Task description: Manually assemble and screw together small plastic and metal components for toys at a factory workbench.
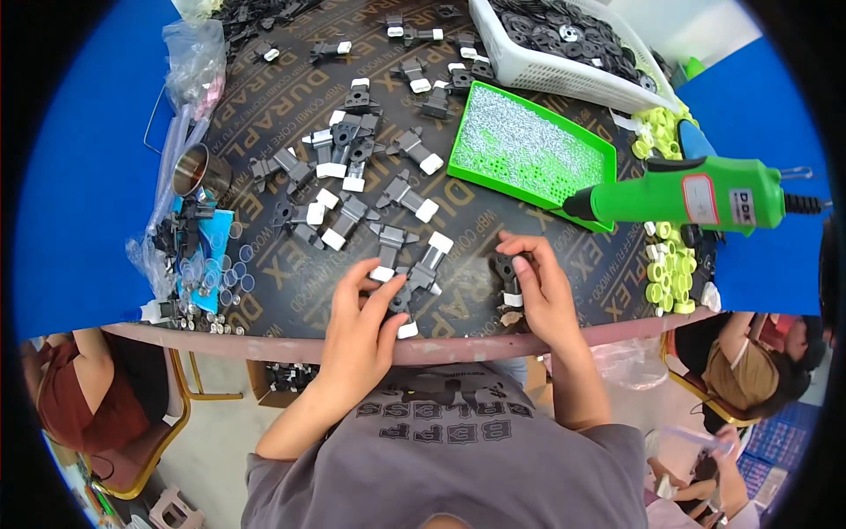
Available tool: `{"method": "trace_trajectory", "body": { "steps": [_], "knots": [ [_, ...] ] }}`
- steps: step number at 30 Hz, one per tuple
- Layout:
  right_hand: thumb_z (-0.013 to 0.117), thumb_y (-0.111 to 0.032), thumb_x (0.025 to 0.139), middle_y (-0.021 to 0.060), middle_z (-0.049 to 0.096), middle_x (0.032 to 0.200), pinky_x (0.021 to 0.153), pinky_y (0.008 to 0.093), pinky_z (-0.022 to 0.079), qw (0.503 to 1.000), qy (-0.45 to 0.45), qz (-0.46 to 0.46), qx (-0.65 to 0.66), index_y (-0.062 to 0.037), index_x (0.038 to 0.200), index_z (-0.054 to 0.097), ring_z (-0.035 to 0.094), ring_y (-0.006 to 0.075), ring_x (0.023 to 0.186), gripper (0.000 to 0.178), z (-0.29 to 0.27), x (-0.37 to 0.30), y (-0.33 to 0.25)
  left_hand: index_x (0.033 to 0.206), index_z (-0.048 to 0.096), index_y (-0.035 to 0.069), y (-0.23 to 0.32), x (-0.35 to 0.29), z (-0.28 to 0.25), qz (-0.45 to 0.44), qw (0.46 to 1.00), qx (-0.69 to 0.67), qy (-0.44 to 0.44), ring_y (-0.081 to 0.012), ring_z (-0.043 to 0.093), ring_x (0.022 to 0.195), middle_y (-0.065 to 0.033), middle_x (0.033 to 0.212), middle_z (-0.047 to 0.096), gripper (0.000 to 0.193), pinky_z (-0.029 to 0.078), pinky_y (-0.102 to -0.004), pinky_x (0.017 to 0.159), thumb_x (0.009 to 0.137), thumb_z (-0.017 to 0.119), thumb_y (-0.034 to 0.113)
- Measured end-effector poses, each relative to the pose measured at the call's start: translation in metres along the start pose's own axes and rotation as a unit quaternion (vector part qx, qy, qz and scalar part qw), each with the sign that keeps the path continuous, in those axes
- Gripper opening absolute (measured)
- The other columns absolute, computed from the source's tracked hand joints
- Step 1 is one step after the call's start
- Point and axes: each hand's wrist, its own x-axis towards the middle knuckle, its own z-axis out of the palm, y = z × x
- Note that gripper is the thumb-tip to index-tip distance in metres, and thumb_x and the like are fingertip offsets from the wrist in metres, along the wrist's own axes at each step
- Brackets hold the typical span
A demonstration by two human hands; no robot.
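Shirt [449, 467] cropped; right hand [546, 295] overlaps black part [508, 275].

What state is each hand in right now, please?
Left hand: partly curled at a black piece; whether gripping cannot be told.
Right hand: closed, holding a white-tipped part.

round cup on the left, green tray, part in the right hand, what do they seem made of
Cup: probably metal, polished; bright reflections.
Green tray: likely plastic; uniform colour, thin walls.
Part in the right hand: probably plastic, dull black body with few highlights; white end less certain.
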Motion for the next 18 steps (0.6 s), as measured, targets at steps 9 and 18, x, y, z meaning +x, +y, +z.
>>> {"method": "trace_trajectory", "body": {
  "steps": [9, 18],
  "knots": [
    [0.059, 0.003, 0.08, 0.0155, 0.058, 0.12, 0.104, 0.0457, 0.041, 0.919, 0.01, -0.249, -0.305, -0.0038, 0.115, 0.058, 0.05, 0.0375, 0.125, 0.036, 0.015, -0.011, -0.021, 0.122, 0.056, 0.005, 0.014, 0.003, 0.021, -0.029, 0.993, -0.101, 0.063, -0.0259, 0.054, 0.11, -0.0136, 0.127, 0.045, 0.053, 0.049, -0.0312, 0.082, 0.073, 0.072, -0.005],
    [0.056, 0.001, 0.083, 0.0167, 0.059, 0.106, 0.089, 0.0418, 0.044, 0.918, -0.068, -0.196, -0.338, -0.0029, 0.13, 0.049, 0.055, 0.0341, 0.103, 0.048, 0.027, 0.012, -0.032, 0.119, 0.057, 0.005, 0.008, -0.007, 0.021, 0.004, 0.994, -0.044, 0.103, -0.0298, 0.053, 0.105, -0.0133, 0.117, 0.057, 0.048, 0.049, -0.0345, 0.081, 0.074, 0.071, -0.003]
  ]
}}
